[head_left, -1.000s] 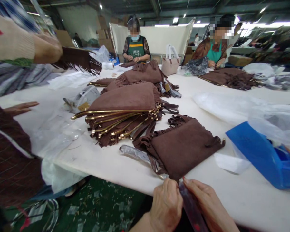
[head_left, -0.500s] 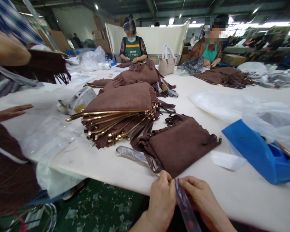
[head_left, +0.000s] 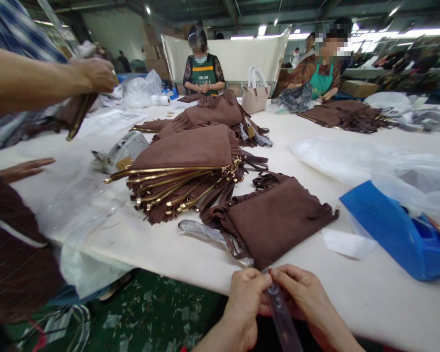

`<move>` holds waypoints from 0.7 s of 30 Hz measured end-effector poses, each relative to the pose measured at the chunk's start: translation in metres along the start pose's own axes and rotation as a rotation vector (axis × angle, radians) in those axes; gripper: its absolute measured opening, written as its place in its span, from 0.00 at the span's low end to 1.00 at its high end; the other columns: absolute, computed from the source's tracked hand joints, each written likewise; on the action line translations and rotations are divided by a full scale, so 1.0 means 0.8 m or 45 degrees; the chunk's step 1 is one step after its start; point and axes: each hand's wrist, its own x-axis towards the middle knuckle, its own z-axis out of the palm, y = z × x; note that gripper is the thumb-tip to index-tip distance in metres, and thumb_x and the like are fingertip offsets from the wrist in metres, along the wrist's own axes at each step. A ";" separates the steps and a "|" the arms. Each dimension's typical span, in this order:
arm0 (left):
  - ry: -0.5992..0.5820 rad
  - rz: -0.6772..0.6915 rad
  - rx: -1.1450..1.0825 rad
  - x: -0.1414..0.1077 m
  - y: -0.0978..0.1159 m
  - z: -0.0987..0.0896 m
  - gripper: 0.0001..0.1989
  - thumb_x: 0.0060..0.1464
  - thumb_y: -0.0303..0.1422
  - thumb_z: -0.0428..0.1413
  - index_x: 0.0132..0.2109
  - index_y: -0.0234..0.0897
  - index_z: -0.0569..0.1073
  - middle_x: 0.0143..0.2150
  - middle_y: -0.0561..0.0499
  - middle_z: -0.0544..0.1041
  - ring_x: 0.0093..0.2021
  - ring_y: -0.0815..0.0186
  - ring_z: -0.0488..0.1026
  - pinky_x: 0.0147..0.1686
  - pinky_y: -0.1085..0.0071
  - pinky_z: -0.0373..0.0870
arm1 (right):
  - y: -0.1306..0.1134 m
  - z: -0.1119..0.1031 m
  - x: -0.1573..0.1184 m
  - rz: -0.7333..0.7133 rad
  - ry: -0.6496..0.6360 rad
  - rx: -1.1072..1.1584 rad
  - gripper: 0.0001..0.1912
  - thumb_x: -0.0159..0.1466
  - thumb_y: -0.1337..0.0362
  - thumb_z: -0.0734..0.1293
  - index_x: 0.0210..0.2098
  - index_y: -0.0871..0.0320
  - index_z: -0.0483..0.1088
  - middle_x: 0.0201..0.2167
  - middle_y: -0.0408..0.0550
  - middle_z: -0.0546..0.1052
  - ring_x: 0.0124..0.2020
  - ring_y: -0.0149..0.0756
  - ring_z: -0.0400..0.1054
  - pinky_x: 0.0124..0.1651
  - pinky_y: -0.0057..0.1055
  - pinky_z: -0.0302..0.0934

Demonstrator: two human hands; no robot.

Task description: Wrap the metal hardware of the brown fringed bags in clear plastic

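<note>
At the table's near edge, my left hand (head_left: 246, 299) pinches the top of a plastic-wrapped strap (head_left: 284, 315) between thumb and fingers. Pressed close beside it, my right hand (head_left: 303, 292) grips the same end. From there the clear sleeve, dark inside, hangs down below the table edge. Just beyond my fingertips lies a brown fringed clutch bag (head_left: 275, 220), flat on the table. Another plastic-wrapped strip (head_left: 205, 232) sticks out from its left side. Whether the strap I hold is joined to the bag cannot be made out.
A pile of brown fringed bags (head_left: 183, 151) with gold zips stands mid-table. To the right are a blue bin (head_left: 392, 230), white paper (head_left: 348, 243) and plastic bags (head_left: 418, 171). A co-worker's arm (head_left: 40, 76) reaches in from the left. Two people work across the table.
My left hand has shifted its fingers, and its thumb now meets my right fingertips at the strap's end. On the left, the co-worker's arm and the brown bag it holds have moved.
</note>
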 end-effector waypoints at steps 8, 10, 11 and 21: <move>0.078 0.018 -0.064 0.002 -0.007 0.002 0.06 0.35 0.32 0.51 0.23 0.36 0.61 0.14 0.56 0.66 0.14 0.71 0.64 0.15 0.77 0.56 | -0.007 0.001 0.002 0.097 -0.099 0.137 0.17 0.44 0.52 0.69 0.20 0.59 0.66 0.10 0.33 0.60 0.13 0.23 0.56 0.18 0.24 0.55; 0.087 0.022 -0.091 0.001 -0.007 0.003 0.05 0.36 0.31 0.50 0.23 0.35 0.61 0.15 0.54 0.68 0.14 0.69 0.65 0.15 0.77 0.57 | -0.013 0.002 0.001 0.121 -0.149 0.184 0.16 0.43 0.53 0.70 0.19 0.59 0.65 0.10 0.33 0.60 0.12 0.23 0.56 0.19 0.24 0.55; 0.094 0.023 -0.103 0.000 -0.006 0.003 0.05 0.36 0.30 0.50 0.22 0.35 0.60 0.15 0.54 0.69 0.15 0.69 0.66 0.16 0.76 0.57 | -0.015 0.002 0.000 0.134 -0.167 0.205 0.16 0.42 0.54 0.70 0.18 0.59 0.64 0.09 0.33 0.60 0.12 0.22 0.56 0.18 0.24 0.54; -0.054 0.002 -0.103 -0.010 -0.003 -0.001 0.11 0.45 0.38 0.49 0.30 0.33 0.63 0.21 0.49 0.73 0.18 0.69 0.68 0.20 0.75 0.60 | -0.007 -0.002 0.012 0.112 -0.204 0.194 0.16 0.42 0.55 0.69 0.19 0.59 0.62 0.08 0.32 0.60 0.11 0.20 0.52 0.16 0.21 0.48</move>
